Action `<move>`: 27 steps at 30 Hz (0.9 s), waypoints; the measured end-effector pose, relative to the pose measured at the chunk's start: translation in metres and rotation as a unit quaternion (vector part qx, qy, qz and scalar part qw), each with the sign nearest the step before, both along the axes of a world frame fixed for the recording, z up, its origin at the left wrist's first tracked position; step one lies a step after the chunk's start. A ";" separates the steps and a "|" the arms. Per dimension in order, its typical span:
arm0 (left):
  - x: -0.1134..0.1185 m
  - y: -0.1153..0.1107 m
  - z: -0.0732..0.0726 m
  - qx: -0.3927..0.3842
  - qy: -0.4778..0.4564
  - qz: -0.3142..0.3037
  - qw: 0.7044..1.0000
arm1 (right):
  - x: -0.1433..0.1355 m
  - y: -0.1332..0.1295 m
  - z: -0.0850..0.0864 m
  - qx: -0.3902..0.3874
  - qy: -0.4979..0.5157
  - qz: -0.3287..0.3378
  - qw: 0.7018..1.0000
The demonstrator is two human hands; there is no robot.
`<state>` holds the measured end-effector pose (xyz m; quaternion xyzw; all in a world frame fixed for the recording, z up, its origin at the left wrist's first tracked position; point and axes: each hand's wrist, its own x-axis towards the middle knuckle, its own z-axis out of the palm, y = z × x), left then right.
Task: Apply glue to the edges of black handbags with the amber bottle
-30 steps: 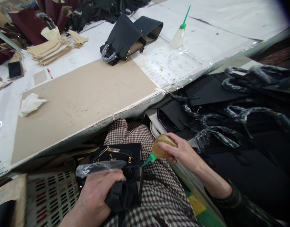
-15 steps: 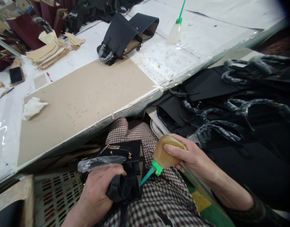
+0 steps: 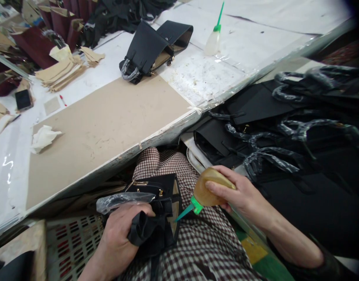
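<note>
A small black handbag point(image 3: 157, 210) with gold hardware rests on my checked lap, its handle wrapped in clear plastic. My left hand point(image 3: 120, 238) grips the bag's black flap from the left side. My right hand point(image 3: 240, 195) squeezes an amber glue bottle point(image 3: 207, 191) whose green nozzle points left and touches the bag's right edge. Both hands are below the table's near edge.
A brown board point(image 3: 109, 117) covers the table ahead, with a crumpled white cloth point(image 3: 44, 136) at its left. Farther back lie another black handbag point(image 3: 150, 48), a clear glue bottle point(image 3: 213, 37), stacked tan pieces point(image 3: 62, 68) and a phone point(image 3: 23, 99). Several black bags point(image 3: 284, 128) are piled at right.
The glue bottle's nozzle has stayed at the bag's right edge while my right hand shifted slightly right and down. My left hand keeps its grip on the flap.
</note>
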<state>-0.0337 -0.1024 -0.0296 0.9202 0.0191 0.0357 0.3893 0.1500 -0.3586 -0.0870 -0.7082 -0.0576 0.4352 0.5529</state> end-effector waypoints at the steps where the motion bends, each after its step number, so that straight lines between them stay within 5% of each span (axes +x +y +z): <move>1: 0.000 0.000 0.000 0.000 -0.002 -0.001 1.000 | 0.001 0.000 -0.001 -0.011 -0.014 0.005 1.000; 12: 0.005 -0.003 0.000 -0.004 -0.004 -0.002 1.000 | 0.004 0.003 -0.021 -0.102 -0.209 0.047 0.971; 18: 0.008 -0.002 0.004 -0.006 -0.011 0.001 1.000 | 0.005 0.002 -0.019 -0.089 -0.209 0.051 0.973; 22: 0.003 0.002 0.000 -0.026 0.010 0.018 0.999 | 0.010 -0.004 -0.004 -0.057 -0.124 -0.017 0.991; 27: -0.013 0.016 -0.010 -0.078 0.063 0.096 0.990 | -0.002 -0.001 0.011 0.085 0.013 -0.179 0.980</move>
